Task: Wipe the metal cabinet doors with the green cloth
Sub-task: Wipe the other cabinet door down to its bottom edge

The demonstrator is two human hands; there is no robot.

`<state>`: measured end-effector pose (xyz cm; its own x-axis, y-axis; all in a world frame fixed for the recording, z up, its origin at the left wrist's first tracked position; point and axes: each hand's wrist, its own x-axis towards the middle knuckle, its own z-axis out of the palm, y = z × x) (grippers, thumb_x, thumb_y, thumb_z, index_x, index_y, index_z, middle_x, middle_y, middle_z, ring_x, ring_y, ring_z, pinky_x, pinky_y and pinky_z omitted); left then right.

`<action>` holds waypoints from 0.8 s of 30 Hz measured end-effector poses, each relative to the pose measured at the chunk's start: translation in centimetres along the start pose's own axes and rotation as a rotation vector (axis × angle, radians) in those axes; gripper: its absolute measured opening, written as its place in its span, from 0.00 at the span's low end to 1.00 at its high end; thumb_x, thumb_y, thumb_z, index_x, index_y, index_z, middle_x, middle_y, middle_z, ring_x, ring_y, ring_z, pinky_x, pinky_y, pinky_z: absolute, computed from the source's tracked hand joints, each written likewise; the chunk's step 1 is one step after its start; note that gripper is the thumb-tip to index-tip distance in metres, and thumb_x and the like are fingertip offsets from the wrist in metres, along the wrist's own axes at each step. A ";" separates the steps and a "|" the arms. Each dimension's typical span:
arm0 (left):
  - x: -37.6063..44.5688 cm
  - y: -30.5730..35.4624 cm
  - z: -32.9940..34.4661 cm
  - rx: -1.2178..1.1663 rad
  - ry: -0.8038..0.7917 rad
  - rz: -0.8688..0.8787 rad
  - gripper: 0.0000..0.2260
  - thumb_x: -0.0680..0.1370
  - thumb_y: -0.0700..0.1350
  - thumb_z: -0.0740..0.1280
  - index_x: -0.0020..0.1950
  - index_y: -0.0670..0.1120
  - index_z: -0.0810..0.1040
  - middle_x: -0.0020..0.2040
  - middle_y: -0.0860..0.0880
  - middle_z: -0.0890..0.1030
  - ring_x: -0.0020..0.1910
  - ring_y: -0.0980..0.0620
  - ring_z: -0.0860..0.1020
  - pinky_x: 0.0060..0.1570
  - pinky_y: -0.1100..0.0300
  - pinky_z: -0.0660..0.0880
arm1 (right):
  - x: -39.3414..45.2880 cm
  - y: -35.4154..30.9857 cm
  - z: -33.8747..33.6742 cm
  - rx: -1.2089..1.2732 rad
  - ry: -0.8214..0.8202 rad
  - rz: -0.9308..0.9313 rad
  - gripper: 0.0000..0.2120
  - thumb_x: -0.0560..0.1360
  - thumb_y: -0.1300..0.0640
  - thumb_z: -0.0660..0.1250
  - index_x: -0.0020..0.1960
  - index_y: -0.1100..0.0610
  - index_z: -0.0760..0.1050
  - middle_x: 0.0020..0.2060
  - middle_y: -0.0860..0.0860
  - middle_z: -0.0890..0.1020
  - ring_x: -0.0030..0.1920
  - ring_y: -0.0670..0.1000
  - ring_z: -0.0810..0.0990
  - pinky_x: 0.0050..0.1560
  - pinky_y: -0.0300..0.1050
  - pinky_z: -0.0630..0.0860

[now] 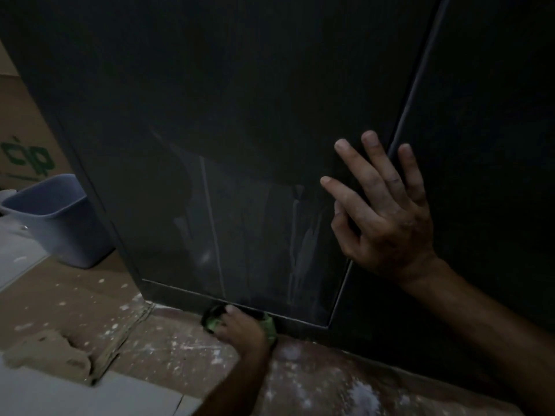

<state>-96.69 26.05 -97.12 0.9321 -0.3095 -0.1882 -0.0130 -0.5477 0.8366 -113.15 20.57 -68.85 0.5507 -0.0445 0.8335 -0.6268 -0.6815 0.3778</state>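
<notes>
I was crouched low before the tall dark grey metal cabinet [240,115], working the very bottom of its left door [234,241]. My left hand [240,327] was down at the door's lower edge, fingers curled around the crumpled green cloth [271,325] and pressing it against the strip where the door meets the cabinet base, just above the paint-spattered brown floor [180,355]. My right hand [387,217] lay flat and spread across the seam between the 2 doors, fingers straight, gripping nothing, only bracing me and steadying the panel. Pale streaks and smears showed on the lower half of the left door, so I judged this step to be the low pass on that door, with a good share of the job still ahead: the right door [486,175] looked untouched as far as the dim light let me tell. The next move, I reckoned, called for dragging the cloth sideways along the bottom edge toward the seam, then up through the streaks in overlapping strokes, keeping firm pressure so the marks lifted and did not just spread. A pale blue plastic bucket [57,217] stood near the cabinet's left side, beside a brown cardboard box with green lettering [27,139], and a crumpled tan rag [51,352] lay on the floor well apart from my cloth.
</notes>
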 end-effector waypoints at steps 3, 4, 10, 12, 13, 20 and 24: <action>2.6 -0.3 -0.7 -0.039 -0.017 0.002 0.23 0.79 0.41 0.48 0.55 0.25 0.74 0.51 0.23 0.76 0.55 0.24 0.74 0.62 0.37 0.61 | 0.0 0.1 -0.2 0.005 -0.013 -0.005 0.15 0.77 0.60 0.66 0.63 0.57 0.80 0.73 0.59 0.69 0.75 0.62 0.64 0.76 0.63 0.54; 7.8 -3.4 2.0 -0.066 0.120 -0.004 0.22 0.79 0.41 0.48 0.56 0.27 0.74 0.51 0.24 0.76 0.54 0.25 0.74 0.61 0.38 0.61 | 0.0 0.1 -0.3 0.012 -0.015 -0.007 0.15 0.77 0.60 0.66 0.62 0.57 0.80 0.73 0.59 0.69 0.75 0.62 0.64 0.76 0.63 0.54; 6.7 -0.1 0.1 0.080 0.122 -0.078 0.13 0.82 0.36 0.55 0.62 0.33 0.74 0.60 0.29 0.75 0.61 0.29 0.70 0.60 0.39 0.65 | 0.1 0.1 -0.2 0.005 0.005 -0.009 0.14 0.76 0.61 0.66 0.60 0.57 0.81 0.72 0.60 0.71 0.74 0.63 0.66 0.75 0.64 0.58; -1.2 3.4 -1.5 0.147 -0.070 -0.001 0.17 0.83 0.34 0.50 0.66 0.30 0.71 0.65 0.29 0.73 0.66 0.31 0.68 0.66 0.45 0.56 | 0.2 -0.1 -0.2 0.001 0.017 -0.001 0.13 0.76 0.60 0.66 0.59 0.57 0.82 0.72 0.59 0.71 0.74 0.62 0.67 0.75 0.64 0.59; -3.1 3.6 -0.9 0.170 -0.268 0.012 0.22 0.82 0.37 0.44 0.67 0.30 0.70 0.66 0.30 0.73 0.67 0.33 0.68 0.66 0.48 0.55 | 0.2 -0.2 -0.1 0.003 0.019 0.002 0.13 0.76 0.60 0.66 0.59 0.57 0.82 0.72 0.59 0.71 0.74 0.62 0.67 0.75 0.64 0.59; -1.7 1.0 -0.4 0.174 -0.186 -0.080 0.17 0.83 0.36 0.52 0.64 0.31 0.76 0.65 0.33 0.77 0.66 0.36 0.73 0.65 0.54 0.63 | 0.1 -0.1 -0.4 0.032 0.013 -0.005 0.13 0.76 0.61 0.66 0.58 0.57 0.82 0.72 0.60 0.71 0.74 0.63 0.67 0.75 0.64 0.59; -4.4 2.2 -1.0 0.064 -0.184 -0.143 0.19 0.85 0.39 0.49 0.66 0.29 0.72 0.67 0.30 0.72 0.69 0.34 0.68 0.67 0.52 0.61 | 0.2 0.0 -0.6 0.028 0.003 -0.012 0.13 0.76 0.61 0.65 0.58 0.57 0.82 0.72 0.59 0.71 0.74 0.61 0.66 0.75 0.63 0.59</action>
<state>-100.42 26.94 -93.92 0.8446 -0.3582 -0.3979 0.0862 -0.6425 0.7614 -113.36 20.95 -68.44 0.5561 -0.0341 0.8304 -0.6045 -0.7023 0.3759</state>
